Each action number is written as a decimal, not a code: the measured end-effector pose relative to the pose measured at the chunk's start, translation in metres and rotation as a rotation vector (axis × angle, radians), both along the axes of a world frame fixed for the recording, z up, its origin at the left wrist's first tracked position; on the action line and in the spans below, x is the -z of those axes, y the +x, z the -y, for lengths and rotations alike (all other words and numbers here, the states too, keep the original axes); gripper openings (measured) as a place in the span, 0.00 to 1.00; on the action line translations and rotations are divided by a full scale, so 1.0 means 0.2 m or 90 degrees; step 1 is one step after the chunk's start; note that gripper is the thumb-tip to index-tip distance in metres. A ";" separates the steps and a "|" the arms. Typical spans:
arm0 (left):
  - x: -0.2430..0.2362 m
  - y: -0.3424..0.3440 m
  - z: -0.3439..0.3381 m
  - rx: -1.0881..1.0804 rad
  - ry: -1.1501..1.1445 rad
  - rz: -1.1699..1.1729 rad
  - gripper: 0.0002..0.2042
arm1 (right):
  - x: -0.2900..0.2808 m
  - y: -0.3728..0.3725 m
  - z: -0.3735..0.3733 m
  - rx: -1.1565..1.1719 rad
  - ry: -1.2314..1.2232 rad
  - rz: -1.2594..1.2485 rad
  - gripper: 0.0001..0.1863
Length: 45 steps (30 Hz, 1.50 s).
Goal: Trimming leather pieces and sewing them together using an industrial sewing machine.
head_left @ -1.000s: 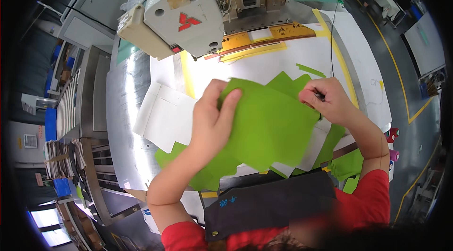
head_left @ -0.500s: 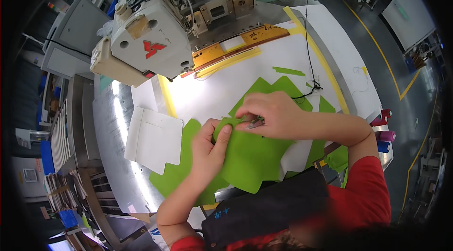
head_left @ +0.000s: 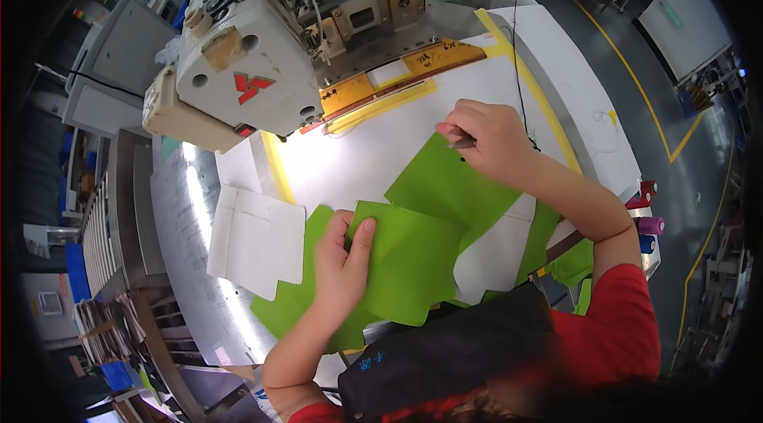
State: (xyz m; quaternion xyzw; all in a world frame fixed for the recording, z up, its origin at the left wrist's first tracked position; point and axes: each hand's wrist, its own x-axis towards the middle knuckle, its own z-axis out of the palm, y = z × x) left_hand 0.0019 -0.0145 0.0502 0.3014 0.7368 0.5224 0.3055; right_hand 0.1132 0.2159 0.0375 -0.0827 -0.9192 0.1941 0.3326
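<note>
My left hand (head_left: 343,260) pinches the upper left edge of a green fabric piece (head_left: 409,260), thumb on top and fingers underneath. Farther right and up, my right hand (head_left: 497,141) is closed around small metal thread snips (head_left: 461,141), their blades poking out of the fist. Its fingertips are at the top corner of a second green piece (head_left: 445,184), apparently gripping it, though the fingers hide the contact. Another green piece (head_left: 318,240) lies under my left hand and forearm.
A large white and grey sewing machine (head_left: 246,65) stands at the back left. An orange-brown strip (head_left: 405,69) borders the white work surface (head_left: 358,161). A white notched template (head_left: 258,236) lies at left. Thread spools (head_left: 650,226) stand at the right edge.
My right hand has moved up and right, away from my left hand, with the snips still in it. My left hand has shifted slightly left with the held green fabric.
</note>
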 end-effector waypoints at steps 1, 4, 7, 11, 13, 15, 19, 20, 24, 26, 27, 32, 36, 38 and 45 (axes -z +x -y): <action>0.01 -0.01 0.00 -0.002 -0.002 0.001 0.08 | -0.01 0.01 0.02 -0.048 -0.091 0.033 0.08; 0.03 -0.01 -0.01 0.007 -0.015 -0.027 0.09 | -0.06 0.03 0.16 -0.135 -0.206 0.073 0.08; 0.01 0.01 -0.05 0.014 0.022 0.012 0.08 | -0.02 -0.01 0.26 -0.182 -0.138 0.049 0.08; -0.01 0.01 -0.04 0.044 -0.014 -0.077 0.08 | 0.02 -0.02 0.24 -0.163 0.112 0.029 0.08; -0.01 0.01 -0.02 0.047 -0.022 -0.095 0.08 | 0.03 -0.02 0.14 -0.135 0.037 0.019 0.08; 0.01 0.02 0.00 0.036 0.005 -0.079 0.08 | 0.03 -0.01 0.10 -0.108 -0.036 0.010 0.08; 0.00 0.03 -0.02 0.031 0.021 -0.045 0.08 | -0.07 0.01 0.17 -0.193 -0.238 0.062 0.09; 0.00 0.03 -0.03 0.037 0.014 -0.052 0.08 | -0.08 0.01 0.20 -0.217 -0.291 0.118 0.09; -0.01 0.04 -0.06 0.075 -0.002 -0.130 0.08 | -0.02 0.01 0.25 -0.253 -0.241 0.077 0.10; -0.01 0.03 -0.05 0.080 -0.020 -0.137 0.07 | -0.03 0.01 0.25 -0.235 -0.104 0.096 0.10; -0.01 0.03 -0.05 0.085 -0.035 -0.144 0.07 | -0.02 0.01 0.23 -0.233 -0.105 0.096 0.10; 0.01 0.04 -0.02 0.061 -0.009 -0.138 0.07 | -0.02 0.03 0.18 -0.194 -0.242 0.128 0.11; -0.01 0.04 -0.04 0.074 -0.021 -0.146 0.07 | -0.05 0.03 0.26 -0.220 -0.267 0.161 0.12; -0.01 0.05 -0.06 0.081 -0.019 -0.164 0.07 | 0.00 0.02 0.26 -0.234 -0.158 0.093 0.11; 0.01 0.05 -0.03 0.084 -0.039 -0.186 0.07 | 0.01 0.04 0.24 -0.194 -0.096 0.125 0.09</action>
